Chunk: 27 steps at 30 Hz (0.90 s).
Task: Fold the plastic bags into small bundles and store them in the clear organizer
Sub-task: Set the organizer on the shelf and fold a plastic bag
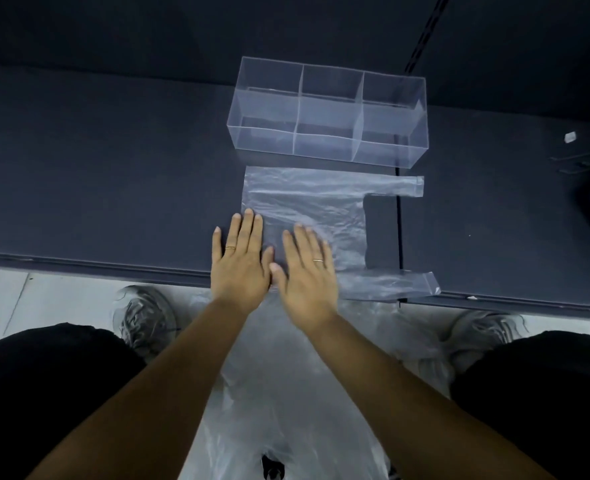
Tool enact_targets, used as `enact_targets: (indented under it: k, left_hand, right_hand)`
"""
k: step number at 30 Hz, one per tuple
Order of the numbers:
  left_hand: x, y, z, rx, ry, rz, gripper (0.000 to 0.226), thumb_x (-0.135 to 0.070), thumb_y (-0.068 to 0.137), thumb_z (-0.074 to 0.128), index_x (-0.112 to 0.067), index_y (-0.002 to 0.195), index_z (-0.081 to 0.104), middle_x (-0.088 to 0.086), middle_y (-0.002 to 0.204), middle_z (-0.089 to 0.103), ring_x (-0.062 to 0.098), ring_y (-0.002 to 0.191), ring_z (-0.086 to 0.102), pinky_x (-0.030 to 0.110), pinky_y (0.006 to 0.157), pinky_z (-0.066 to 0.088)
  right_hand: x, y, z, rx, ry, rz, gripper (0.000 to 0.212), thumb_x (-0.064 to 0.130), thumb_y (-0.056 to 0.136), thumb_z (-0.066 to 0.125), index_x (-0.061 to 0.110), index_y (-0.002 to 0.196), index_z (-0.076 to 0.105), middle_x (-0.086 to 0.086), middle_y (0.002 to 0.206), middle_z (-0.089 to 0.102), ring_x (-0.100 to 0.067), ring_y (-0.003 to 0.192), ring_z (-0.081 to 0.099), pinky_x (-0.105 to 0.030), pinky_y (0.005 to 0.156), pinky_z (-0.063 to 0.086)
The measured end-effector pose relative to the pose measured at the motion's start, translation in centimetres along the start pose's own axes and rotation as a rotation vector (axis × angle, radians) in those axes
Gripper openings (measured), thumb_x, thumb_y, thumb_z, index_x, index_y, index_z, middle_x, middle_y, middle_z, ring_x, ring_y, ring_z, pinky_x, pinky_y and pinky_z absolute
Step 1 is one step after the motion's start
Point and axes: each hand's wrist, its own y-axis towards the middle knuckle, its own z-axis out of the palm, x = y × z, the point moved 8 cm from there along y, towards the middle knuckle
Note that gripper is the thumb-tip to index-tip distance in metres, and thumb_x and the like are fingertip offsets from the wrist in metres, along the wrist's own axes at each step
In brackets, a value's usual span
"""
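Plastic bag (pixel 314 202) lies spread flat on the dark table (pixel 113 168), just in front of the clear organizer (pixel 324 112) and close to its near wall. The bag's two handles point right: one runs just beside the organizer, the other lies along the table's near edge, farthest from it. The left hand (pixel 240 261) and right hand (pixel 309 271) lie palm-down on the bag's side away from the organizer, fingers straight, gripping nothing, thumbs nearly touching. Beyond the table edge, farther still from the organizer, more clear bags (pixel 286 375) lie heaped on the floor between the person's shoes (pixel 144 313).
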Motion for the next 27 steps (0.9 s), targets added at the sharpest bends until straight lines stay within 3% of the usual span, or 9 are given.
enact_targets:
  k: [3,8,11,14,19,23,27]
  left_hand:
    - [-0.3,0.0,-0.2,-0.007,-0.037,-0.012,0.064,-0.045,0.095,0.006,-0.015,0.152,0.01,0.001,0.16,0.006,0.018,0.148,0.003,0.043,0.118,-0.006]
    - [-0.1,0.0,-0.1,0.03,-0.002,-0.013,0.069,-0.051,0.094,-0.001,-0.015,0.153,0.005,0.001,0.161,0.0,0.019,0.148,-0.003,0.045,0.118,-0.006]
    - [-0.5,0.6,-0.8,0.008,-0.061,-0.047,0.065,-0.049,0.098,0.012,-0.015,0.153,0.006,0.003,0.161,0.001,0.021,0.148,-0.003,0.042,0.116,-0.011]
    - [-1.5,3.1,-1.9,-0.043,-0.131,-0.029,0.059,-0.04,0.102,0.021,-0.014,0.152,0.008,0.004,0.16,0.002,0.02,0.148,-0.004,0.038,0.116,-0.013]
    - [-1.6,7.9,-2.0,0.007,-0.058,0.032,0.059,-0.036,0.1,0.015,-0.011,0.152,0.0,0.004,0.161,-0.004,0.017,0.147,-0.008,0.036,0.116,-0.013]
    - [-0.5,8.0,-0.6,0.045,-0.037,0.066,0.061,-0.04,0.101,0.018,-0.013,0.152,-0.002,0.002,0.16,-0.006,0.016,0.147,-0.009,0.038,0.118,-0.01]
    - [-0.4,8.1,-0.2,0.026,-0.017,0.066,0.063,-0.043,0.098,0.014,-0.014,0.152,-0.002,0.001,0.16,-0.006,0.015,0.147,-0.009,0.039,0.118,-0.01]
  right_hand:
    - [-5.7,-0.9,-0.5,-0.003,-0.112,0.079,0.069,0.059,0.097,0.014,0.019,0.153,0.005,-0.002,0.161,-0.002,-0.02,0.148,-0.005,-0.042,0.12,-0.006]
    - [-15.5,-3.6,-4.3,-0.108,-0.147,0.336,0.074,0.055,0.093,0.01,0.012,0.152,0.021,-0.009,0.159,0.017,-0.026,0.147,0.014,-0.045,0.12,0.005]
    - [-16.0,-3.1,-5.6,-0.146,-0.103,0.444,0.072,0.053,0.096,0.018,0.006,0.151,0.019,-0.013,0.159,0.015,-0.028,0.148,0.011,-0.047,0.12,0.005]
    - [-9.9,1.3,-5.9,-0.173,-0.033,0.25,0.065,0.045,0.1,0.029,0.009,0.152,0.014,-0.009,0.161,0.009,-0.023,0.148,0.004,-0.042,0.12,-0.003]
    - [-0.8,8.8,-4.4,-0.087,0.038,-0.017,0.057,0.04,0.103,0.022,0.015,0.153,0.012,-0.003,0.162,0.001,-0.016,0.148,-0.006,-0.034,0.118,-0.012]
    - [-4.8,10.4,-2.4,0.011,-0.063,0.04,0.064,0.051,0.1,0.015,0.019,0.154,0.002,-0.003,0.161,-0.009,-0.018,0.147,-0.012,-0.037,0.117,-0.013]
    - [-12.6,9.0,-3.8,-0.076,-0.092,0.184,0.071,0.058,0.096,0.008,0.018,0.153,0.0,-0.003,0.161,-0.005,-0.02,0.148,-0.01,-0.041,0.119,-0.007]
